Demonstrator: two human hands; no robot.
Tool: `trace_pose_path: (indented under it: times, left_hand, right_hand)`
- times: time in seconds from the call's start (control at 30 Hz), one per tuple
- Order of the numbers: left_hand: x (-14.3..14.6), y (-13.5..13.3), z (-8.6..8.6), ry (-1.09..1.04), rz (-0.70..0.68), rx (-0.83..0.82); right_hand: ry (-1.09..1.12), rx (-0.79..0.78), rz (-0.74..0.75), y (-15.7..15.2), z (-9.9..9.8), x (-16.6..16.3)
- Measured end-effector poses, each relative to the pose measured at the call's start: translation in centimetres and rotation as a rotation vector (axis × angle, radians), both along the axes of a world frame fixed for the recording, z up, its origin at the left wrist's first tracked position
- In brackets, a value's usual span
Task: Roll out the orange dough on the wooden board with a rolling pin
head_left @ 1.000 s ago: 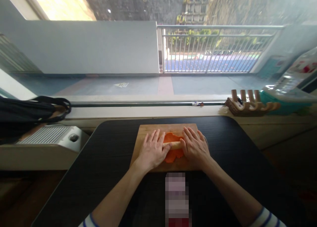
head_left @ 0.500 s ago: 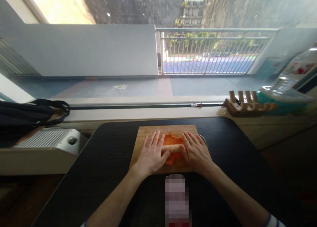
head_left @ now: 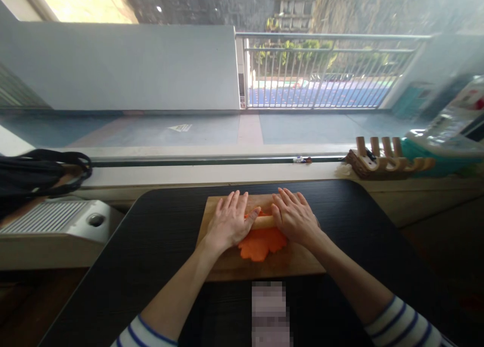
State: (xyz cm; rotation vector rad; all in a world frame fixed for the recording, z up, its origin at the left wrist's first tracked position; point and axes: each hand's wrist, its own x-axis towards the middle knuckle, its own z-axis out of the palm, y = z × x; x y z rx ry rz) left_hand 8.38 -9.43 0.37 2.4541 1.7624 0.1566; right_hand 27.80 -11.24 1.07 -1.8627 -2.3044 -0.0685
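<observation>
A wooden board [head_left: 287, 266] lies on the black table [head_left: 159, 246]. On it a flat sheet of orange dough [head_left: 260, 245] is spread out. A pale wooden rolling pin [head_left: 263, 221] lies across the dough's far edge. My left hand [head_left: 228, 222] rests flat on the pin's left end, fingers stretched out. My right hand [head_left: 293, 217] lies flat on its right end in the same way. Most of the pin is hidden under my palms.
A wooden rack [head_left: 385, 160] and a teal container [head_left: 434, 160] stand on the sill at the right. A black bag [head_left: 38, 173] and a white appliance [head_left: 53, 223] sit at the left. A window with a railing runs behind the table.
Both hands have pushed the rolling pin away from me, toward the board's far edge. More of the flattened orange dough now shows in front of the pin.
</observation>
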Motion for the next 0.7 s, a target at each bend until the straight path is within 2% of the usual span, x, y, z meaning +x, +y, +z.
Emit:
trace_pose_path:
  times: [0.33, 0.7]
  left_hand:
    - [-0.1, 1.9, -0.1, -0.046, 0.021, -0.069]
    - [0.1, 3.2, 0.2, -0.042, 0.017, -0.054]
  right_hand:
    - [0.007, -0.044, -0.009, 1.6, -0.2, 0.1]
    - [0.026, -0.065, -0.014, 2.7, -0.1, 0.2]
